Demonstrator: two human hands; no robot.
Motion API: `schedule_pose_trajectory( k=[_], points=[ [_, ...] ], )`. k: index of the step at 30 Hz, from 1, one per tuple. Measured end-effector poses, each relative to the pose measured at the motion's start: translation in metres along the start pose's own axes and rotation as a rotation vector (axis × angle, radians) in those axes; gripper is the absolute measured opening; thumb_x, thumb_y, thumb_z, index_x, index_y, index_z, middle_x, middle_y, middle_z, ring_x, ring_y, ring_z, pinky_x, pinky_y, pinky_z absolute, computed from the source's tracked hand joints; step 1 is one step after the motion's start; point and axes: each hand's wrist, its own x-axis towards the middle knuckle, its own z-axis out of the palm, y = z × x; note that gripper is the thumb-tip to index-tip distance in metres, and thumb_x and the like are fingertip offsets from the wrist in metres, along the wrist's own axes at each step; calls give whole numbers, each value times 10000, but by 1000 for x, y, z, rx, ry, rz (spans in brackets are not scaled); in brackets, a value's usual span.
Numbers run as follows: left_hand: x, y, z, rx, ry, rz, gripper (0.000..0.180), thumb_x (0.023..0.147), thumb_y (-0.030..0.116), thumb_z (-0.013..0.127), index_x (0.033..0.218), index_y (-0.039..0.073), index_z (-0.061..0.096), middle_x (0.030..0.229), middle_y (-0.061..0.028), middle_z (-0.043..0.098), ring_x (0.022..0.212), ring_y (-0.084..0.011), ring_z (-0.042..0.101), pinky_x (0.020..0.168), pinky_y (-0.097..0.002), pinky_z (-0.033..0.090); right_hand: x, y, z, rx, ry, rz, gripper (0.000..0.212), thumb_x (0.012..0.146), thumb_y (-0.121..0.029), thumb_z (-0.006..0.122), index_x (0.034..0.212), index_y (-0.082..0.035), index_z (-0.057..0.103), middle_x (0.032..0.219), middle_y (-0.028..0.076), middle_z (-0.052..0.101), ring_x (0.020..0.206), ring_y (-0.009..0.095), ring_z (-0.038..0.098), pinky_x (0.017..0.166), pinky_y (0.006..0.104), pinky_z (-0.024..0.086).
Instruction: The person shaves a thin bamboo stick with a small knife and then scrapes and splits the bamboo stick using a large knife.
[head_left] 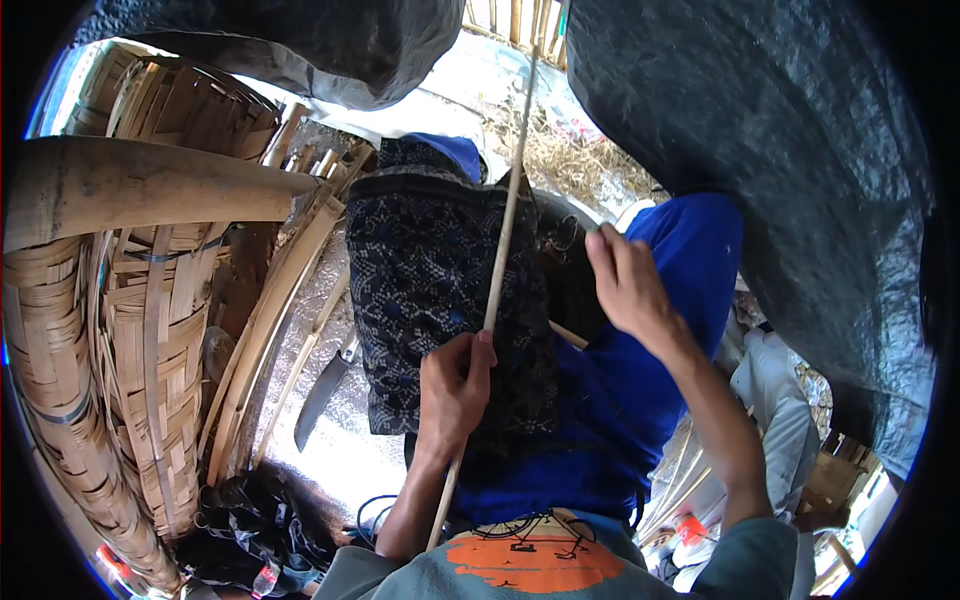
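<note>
My left hand (455, 390) is closed around a long, thin bamboo strip (508, 225). The strip runs from beside my torso, over my lap, up to the bright gap at the far side. Beneath it, a dark cloth with a lacy pattern (430, 270) covers my left leg. To the right, my right hand (630, 285) is raised near my blue-clothed knee (700, 235), its fingers curled in. A small greyish bit shows at its fingertips, too little to name. The right hand is apart from the strip.
Woven bamboo baskets (160, 350) and a thick bamboo pole (160, 190) stand at the left. A knife with a dark, curved blade (320, 400) lies beside the cloth. Black plastic sheeting (760, 100) hangs at the right. Dry shavings (570, 150) lie at the far side.
</note>
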Motion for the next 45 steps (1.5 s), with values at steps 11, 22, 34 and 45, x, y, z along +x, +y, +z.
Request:
schedule_pose_trajectory(
  k=[11, 22, 34, 45],
  points=[
    [-5, 4, 8, 255, 52, 231, 294, 910, 167, 586, 689, -23, 619, 498, -137, 549, 395, -232, 544, 425, -339, 374, -8, 6, 10, -263, -203, -55, 306, 947, -269, 558, 765, -24, 545, 460, 126, 526, 393, 265, 576, 356, 384, 431],
    [-2, -10, 10, 369, 104, 394, 276, 890, 136, 608, 659, -12, 584, 476, -142, 530, 383, -273, 539, 393, -342, 365, 50, 30, -6, 17, -104, 9, 286, 976, -198, 487, 788, 14, 527, 627, 209, 562, 578, 375, 578, 542, 441, 426],
    [-2, -16, 18, 505, 135, 493, 293, 876, 125, 621, 610, 33, 539, 430, -121, 484, 368, -292, 523, 377, -364, 372, 22, 22, -15, -95, -297, 14, 336, 973, -254, 498, 796, 21, 579, 699, 238, 599, 672, 421, 593, 605, 478, 433],
    [2, -13, 18, 414, 139, 423, 320, 883, 168, 613, 604, 49, 512, 432, -126, 494, 376, -315, 527, 383, -390, 394, 12, 23, -14, 130, -460, 352, 479, 1005, -378, 409, 758, 1, 564, 565, 123, 542, 477, 273, 517, 487, 418, 381]
  ],
)
